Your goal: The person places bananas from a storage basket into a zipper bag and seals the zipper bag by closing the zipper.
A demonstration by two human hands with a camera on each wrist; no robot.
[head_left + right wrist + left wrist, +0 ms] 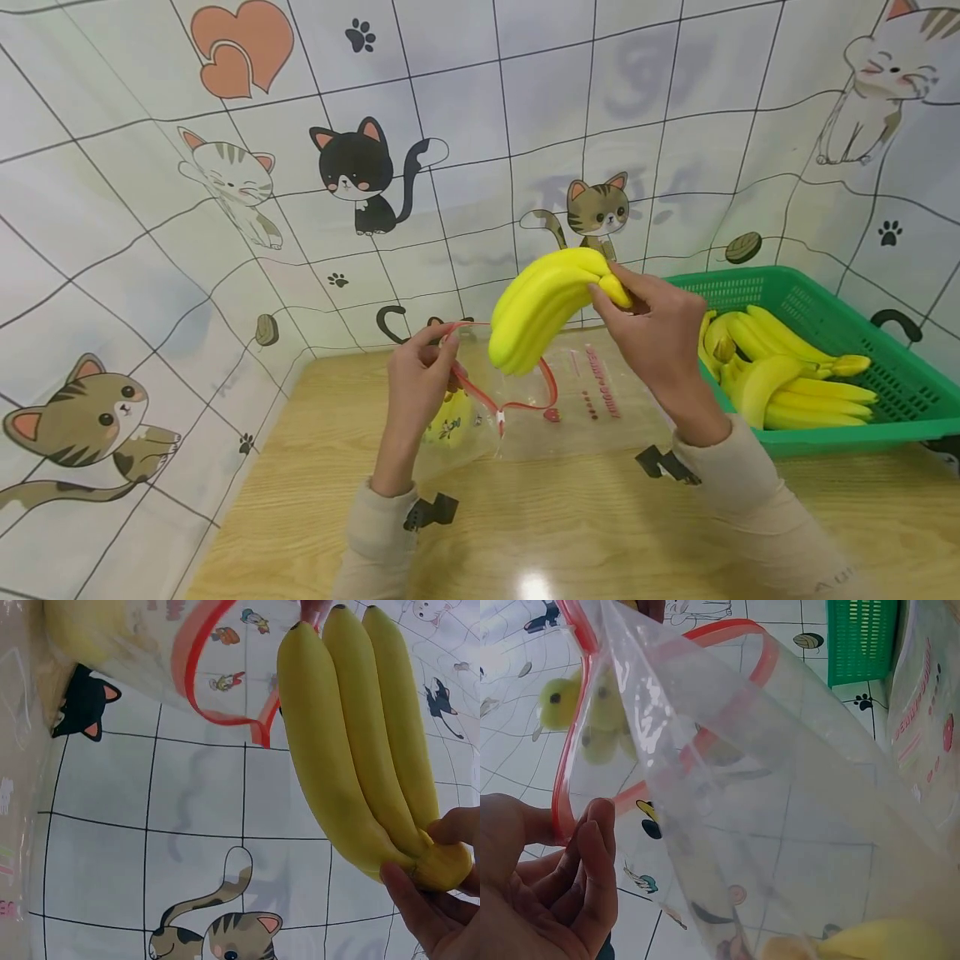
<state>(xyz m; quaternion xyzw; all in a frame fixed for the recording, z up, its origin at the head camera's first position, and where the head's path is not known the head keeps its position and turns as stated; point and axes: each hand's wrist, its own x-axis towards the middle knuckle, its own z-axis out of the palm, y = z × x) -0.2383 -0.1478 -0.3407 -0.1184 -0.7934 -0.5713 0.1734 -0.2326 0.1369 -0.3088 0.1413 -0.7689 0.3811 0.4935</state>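
Observation:
My right hand [660, 321] pinches a bunch of yellow bananas [543, 304] by its stem end, tips pointing down and left over a bag mouth. In the right wrist view the bunch [337, 750] shows several fruits side by side, with fingers [420, 915] at the stem. My left hand [420, 379] pinches the red rim of a clear zip bag [517, 433], whose mouth stands spread wide. The left wrist view shows thumb and fingers [592, 855] at that red zip edge [562, 772]. Something yellow [892, 941] lies inside the bag.
A green basket [862, 433] on the right holds more banana bunches [795, 367]. Another clear bag with pink print [600, 383] lies flat on the wooden table [300, 500]. A cat-patterned sheet [465, 125] stands behind and at the left.

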